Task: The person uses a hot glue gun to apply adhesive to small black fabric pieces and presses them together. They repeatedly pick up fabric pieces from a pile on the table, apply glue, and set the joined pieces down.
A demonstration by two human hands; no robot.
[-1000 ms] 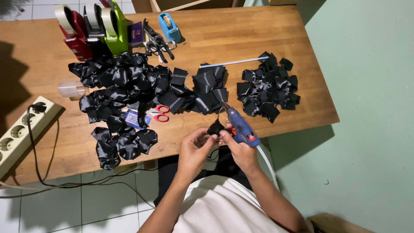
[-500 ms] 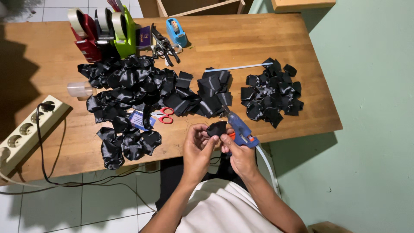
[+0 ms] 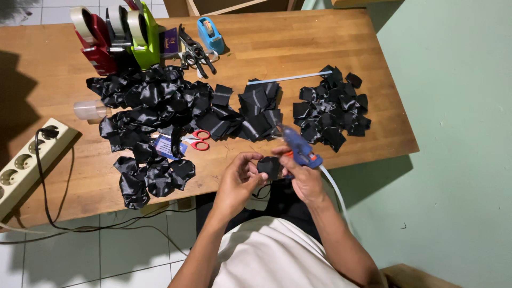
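Looking down, you see a wooden table [image 3: 298, 37] standing on white floor tiles [image 3: 80, 256], with a pale green wall [image 3: 458, 133] to your right. Your right hand [image 3: 305, 178] is clenched around a blue glue gun [image 3: 298, 146]; its long axis runs diagonally, nozzle up and to the left, toward the black pile [image 3: 260, 109]. Your left hand [image 3: 240, 178] pinches a small black fabric piece [image 3: 269, 167] just off the table's near edge, between both hands. Scissors [image 3: 198, 140] with red handles lie partly buried under ribbon. 3 tape dispensers [image 3: 114, 37] are cut off at the top edge. The nozzle tip is hard to make out against the dark fabric.
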